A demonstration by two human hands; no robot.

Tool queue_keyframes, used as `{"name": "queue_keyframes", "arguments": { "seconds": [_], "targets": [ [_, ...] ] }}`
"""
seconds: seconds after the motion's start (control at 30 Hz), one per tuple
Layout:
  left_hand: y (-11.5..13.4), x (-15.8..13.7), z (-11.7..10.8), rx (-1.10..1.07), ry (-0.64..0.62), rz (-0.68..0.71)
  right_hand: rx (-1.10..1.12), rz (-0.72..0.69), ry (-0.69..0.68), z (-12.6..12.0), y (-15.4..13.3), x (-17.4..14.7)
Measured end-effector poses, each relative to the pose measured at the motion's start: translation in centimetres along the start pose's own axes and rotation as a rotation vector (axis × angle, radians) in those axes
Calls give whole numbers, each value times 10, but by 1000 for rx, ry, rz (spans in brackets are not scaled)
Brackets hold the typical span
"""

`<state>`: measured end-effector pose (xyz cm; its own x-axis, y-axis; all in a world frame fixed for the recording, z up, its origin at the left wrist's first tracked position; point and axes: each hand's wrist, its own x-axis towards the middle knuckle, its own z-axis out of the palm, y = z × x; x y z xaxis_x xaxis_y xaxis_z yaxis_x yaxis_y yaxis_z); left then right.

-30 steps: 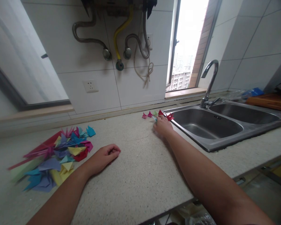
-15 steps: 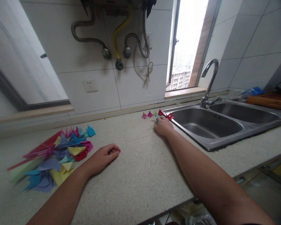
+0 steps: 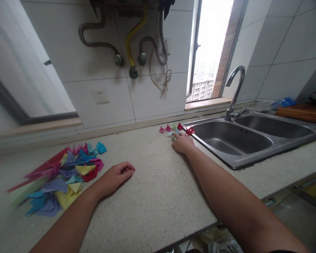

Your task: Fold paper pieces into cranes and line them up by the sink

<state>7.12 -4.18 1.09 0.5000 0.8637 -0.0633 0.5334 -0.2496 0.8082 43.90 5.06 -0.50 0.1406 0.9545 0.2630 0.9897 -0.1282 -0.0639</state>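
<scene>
My right hand point(image 3: 183, 142) reaches to the back of the counter by the sink's left corner. Its fingers are slightly apart, by a pale blue folded paper piece point(image 3: 170, 134) lying on the counter; the fingertips partly cover that spot. Two pink folded papers point(image 3: 162, 129), a pale green one point(image 3: 174, 127) and a red one point(image 3: 179, 126) stand behind it, with another red one point(image 3: 190, 131) just right of the fingers. My left hand point(image 3: 123, 172) rests on the counter with fingers loosely curled, nothing visible in them. Left of it lies a pile of colourful folded papers point(image 3: 85, 170).
A double steel sink point(image 3: 234, 165) with a curved tap point(image 3: 237, 84) is set into the speckled counter point(image 3: 158, 196) on the right. Beyond it lie a wooden board point(image 3: 302, 115) and a blue plastic bag point(image 3: 283, 102). Pipes point(image 3: 133, 42) hang on the tiled wall.
The blue paper piece at my right fingertips now lies further left and shows more; the fingers have loosened from it. My left hand stays put.
</scene>
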Motion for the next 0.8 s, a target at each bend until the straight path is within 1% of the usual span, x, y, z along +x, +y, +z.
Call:
{"name": "queue_keyframes", "arguments": {
  "seconds": [0.4, 0.6, 0.8],
  "targets": [
    [-2, 1, 1, -4, 6, 1, -34, 21, -45, 0, -1, -1],
    [-1, 1, 0, -4, -5, -4, -23, 37, -27, 2, 2, 2],
    [-1, 0, 0, 6, -3, 4, -5, 64, -35, -1, 4, 2]
  ]
}}
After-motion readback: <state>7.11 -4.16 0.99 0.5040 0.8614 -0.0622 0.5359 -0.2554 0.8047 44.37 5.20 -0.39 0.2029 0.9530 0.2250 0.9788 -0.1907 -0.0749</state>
